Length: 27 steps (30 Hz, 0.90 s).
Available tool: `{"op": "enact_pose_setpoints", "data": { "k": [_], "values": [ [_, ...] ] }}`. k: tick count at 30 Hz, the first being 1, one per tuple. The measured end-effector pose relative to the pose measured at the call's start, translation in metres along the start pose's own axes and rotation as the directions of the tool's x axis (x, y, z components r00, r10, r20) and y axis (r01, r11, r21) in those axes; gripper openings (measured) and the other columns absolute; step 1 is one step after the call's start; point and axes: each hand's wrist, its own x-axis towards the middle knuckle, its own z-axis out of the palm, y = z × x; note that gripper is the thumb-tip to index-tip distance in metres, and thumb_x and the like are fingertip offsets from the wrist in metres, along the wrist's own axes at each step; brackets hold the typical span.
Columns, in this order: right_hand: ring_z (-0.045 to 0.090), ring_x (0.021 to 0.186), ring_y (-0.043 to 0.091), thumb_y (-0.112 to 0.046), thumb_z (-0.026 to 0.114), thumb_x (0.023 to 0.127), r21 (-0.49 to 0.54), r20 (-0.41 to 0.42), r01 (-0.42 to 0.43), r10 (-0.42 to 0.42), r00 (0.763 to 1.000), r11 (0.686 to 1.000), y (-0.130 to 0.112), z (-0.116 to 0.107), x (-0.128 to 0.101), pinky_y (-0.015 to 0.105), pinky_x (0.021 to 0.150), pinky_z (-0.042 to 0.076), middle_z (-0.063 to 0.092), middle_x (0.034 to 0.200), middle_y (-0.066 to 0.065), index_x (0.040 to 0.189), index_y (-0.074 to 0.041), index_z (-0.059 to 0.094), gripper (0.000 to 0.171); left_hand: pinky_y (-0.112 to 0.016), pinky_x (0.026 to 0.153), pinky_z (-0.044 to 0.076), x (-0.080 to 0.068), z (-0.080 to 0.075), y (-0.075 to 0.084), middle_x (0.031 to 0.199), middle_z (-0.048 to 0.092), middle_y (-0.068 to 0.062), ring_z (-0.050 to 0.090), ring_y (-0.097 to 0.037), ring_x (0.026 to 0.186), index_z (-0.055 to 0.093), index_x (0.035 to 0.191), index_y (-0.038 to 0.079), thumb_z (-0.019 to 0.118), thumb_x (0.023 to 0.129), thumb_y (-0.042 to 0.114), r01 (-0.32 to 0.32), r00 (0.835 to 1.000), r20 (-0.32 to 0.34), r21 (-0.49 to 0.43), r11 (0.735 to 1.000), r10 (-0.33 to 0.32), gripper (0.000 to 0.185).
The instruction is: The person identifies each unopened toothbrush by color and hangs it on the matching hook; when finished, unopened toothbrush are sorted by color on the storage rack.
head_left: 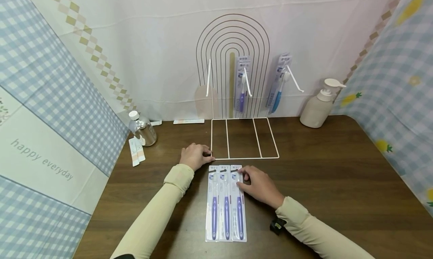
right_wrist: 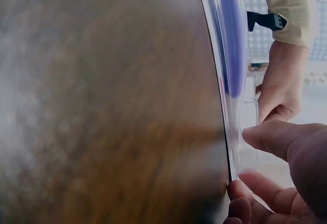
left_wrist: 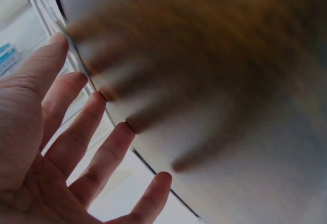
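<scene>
Dark wood table [head_left: 338, 184]: carries everything in view, with printed cloth hanging behind it and at both sides.
White wire rack [head_left: 244, 138]: stands at the back middle of the table; its flat base frame lies on the wood, and pegs stick out from its upright part.
Hanging packs: a purple toothbrush pack [head_left: 241, 82] and a blue toothbrush pack [head_left: 279, 82] hang on the rack's pegs, side by side and apart.
Pump bottle [head_left: 319, 104]: cream-coloured, upright at the back right, well apart from the rack.
Clear bottle [head_left: 142, 128]: white cap, back left, with two small sachets [head_left: 137, 151] lying just in front of it.
Three purple toothbrush packs [head_left: 226, 202]: lie flat side by side, edges touching, just in front of the rack's base frame and between the two arms.
Left hand [head_left: 195, 156]: rests on the table at the front left corner of the rack's base frame; in the wrist view its fingers [left_wrist: 76, 137] are spread and straight, holding nothing.
Right hand [head_left: 259, 185]: sits at the upper right edge of the rightmost pack, thumb and fingertips [right_wrist: 278, 140] closing on the pack's edge, pinching it while it lies on the table.
Black clip [head_left: 278, 226]: small, on the table beside the right sleeve.
</scene>
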Motion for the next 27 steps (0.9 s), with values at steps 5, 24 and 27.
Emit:
{"op": "enact_pose_setpoints", "data": {
  "k": [5, 24, 27],
  "values": [
    [0.057, 0.082, 0.014, -0.02, 0.085, 0.086, 0.009, -0.045, 0.041, -0.04, 0.998, 0.999, 0.004, -0.003, 0.0, 0.035, 0.072, 0.05, 0.06, 0.092, -0.001, 0.108, -0.011, 0.073, 0.027, -0.058, 0.092, 0.048, 0.0, 0.0, 0.0, 0.124, 0.076, 0.011, 0.065, -0.027, 0.114, 0.085, 0.108, 0.027, 0.085, 0.088, 0.045, -0.004, 1.0, 0.001, -0.001, 1.0, 0.004, 0.027],
    [0.052, 0.06, 0.01, -0.011, 0.087, 0.084, -0.33, -0.493, 0.363, -0.487, 0.72, 0.871, -0.064, -0.137, 0.013, 0.03, 0.051, 0.038, 0.075, 0.09, 0.006, 0.126, -0.009, 0.071, 0.045, -0.056, 0.089, 0.049, 0.001, 0.0, -0.002, 0.119, 0.077, 0.011, 0.067, -0.026, 0.109, 0.085, 0.108, 0.029, 0.085, 0.087, 0.046, -0.018, 1.0, -0.014, 0.006, 1.0, 0.018, 0.027],
    [0.046, 0.056, 0.009, -0.01, 0.087, 0.085, -0.338, -0.524, 0.363, -0.494, 0.694, 0.869, -0.073, -0.151, 0.017, 0.031, 0.051, 0.038, 0.074, 0.089, 0.006, 0.128, -0.011, 0.072, 0.046, -0.057, 0.089, 0.049, 0.0, 0.002, -0.002, 0.12, 0.077, 0.011, 0.067, -0.026, 0.109, 0.085, 0.107, 0.029, 0.086, 0.087, 0.046, -0.012, 1.0, -0.01, 0.004, 1.0, 0.012, 0.026]
  ]
}}
